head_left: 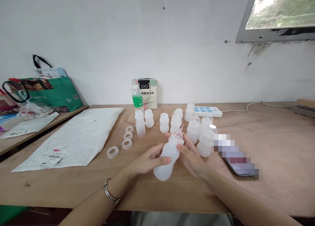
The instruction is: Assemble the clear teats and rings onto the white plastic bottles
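Observation:
A frosted white baby bottle point(165, 165) is tilted above the front of the table, its top leaning to the right. My left hand point(150, 158) is closed around its body, thumb across the front. My right hand point(190, 152) grips the neck, where a clear collar and pointed teat point(179, 134) show. Beyond my hands stand several more frosted bottles point(149, 118), some open, others with clear caps, such as the capped bottle point(206, 142) to the right. Several clear rings point(127, 144) lie left of the bottles.
A white plastic mailer point(71, 137) covers the table's left. At the back are a water bottle point(137, 99), a paper bag point(151, 94) and a power strip point(209, 111). A phone point(237, 160) lies right of my hands. A green bag point(57, 93) stands far left.

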`<state>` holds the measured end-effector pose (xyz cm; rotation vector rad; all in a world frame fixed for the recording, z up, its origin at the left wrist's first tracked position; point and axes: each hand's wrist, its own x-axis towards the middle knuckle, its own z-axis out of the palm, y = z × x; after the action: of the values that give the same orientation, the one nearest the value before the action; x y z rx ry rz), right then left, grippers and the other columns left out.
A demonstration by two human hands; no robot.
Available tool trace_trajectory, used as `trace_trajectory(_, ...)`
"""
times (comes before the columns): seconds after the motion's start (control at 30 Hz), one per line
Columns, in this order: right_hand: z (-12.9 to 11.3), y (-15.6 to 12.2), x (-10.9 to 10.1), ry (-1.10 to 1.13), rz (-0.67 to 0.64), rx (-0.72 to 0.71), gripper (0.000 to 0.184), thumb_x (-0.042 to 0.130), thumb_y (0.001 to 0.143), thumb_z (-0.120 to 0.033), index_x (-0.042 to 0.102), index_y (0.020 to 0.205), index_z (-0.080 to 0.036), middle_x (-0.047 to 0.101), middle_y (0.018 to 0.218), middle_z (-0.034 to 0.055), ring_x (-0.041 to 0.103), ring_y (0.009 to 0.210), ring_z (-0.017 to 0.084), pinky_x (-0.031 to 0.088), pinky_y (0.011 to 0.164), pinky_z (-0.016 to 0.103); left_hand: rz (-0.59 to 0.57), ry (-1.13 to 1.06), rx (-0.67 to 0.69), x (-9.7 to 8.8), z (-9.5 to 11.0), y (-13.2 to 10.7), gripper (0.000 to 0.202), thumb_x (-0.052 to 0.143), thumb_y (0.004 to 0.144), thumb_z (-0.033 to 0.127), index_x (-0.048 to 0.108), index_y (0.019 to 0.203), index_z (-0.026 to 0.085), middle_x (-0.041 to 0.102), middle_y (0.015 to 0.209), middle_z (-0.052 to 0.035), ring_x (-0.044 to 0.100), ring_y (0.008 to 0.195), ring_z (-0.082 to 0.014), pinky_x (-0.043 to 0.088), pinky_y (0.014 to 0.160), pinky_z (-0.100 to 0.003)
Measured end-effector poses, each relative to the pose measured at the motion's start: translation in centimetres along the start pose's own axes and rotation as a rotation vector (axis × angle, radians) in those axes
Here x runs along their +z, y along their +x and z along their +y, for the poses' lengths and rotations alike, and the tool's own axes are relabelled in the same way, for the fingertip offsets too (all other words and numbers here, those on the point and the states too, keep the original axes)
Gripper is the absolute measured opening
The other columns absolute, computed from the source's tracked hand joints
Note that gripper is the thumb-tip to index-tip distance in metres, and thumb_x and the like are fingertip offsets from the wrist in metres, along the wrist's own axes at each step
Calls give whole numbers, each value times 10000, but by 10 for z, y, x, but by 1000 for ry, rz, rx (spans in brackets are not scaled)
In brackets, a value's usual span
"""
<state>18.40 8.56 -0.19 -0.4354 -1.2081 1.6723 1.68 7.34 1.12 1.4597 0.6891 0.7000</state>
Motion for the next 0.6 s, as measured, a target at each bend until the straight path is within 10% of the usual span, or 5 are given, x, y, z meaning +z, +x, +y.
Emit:
trace_trajectory(0.2, -1, -3, -2, 54, -149, 66, 384, 601, 783, -471, 454, 1074, -270, 649, 1116, 56, 554, 394, 94, 477, 344, 276, -179, -312, -75, 1, -8, 2, 500, 614, 699, 590, 588, 852, 115, 633, 804, -99, 623, 666, -186, 478, 611, -287)
trace_trajectory(0.47, 5, 3, -5, -75, 98, -58, 346, 745, 687, -367, 475, 874, -257, 677, 1029, 24, 625, 886, 183, 512, 735, 321, 128, 202, 101, 3, -2, 3, 522, 644, 747, 441, 486, 1174, 187, 588, 995, -66, 563, 908, -200, 461, 743, -302)
trace_trajectory(0.6, 1, 2, -2, -55, 85, 4, 360, 705, 703, -431, 456, 908, -269, 645, 1132, 36, 623, 766, 179, 500, 580, 303, 84, 120, -19, 1, -2, 2, 454, 627, 749, 471, 510, 1068, 170, 604, 837, -31, 583, 738, -165, 455, 612, -266)
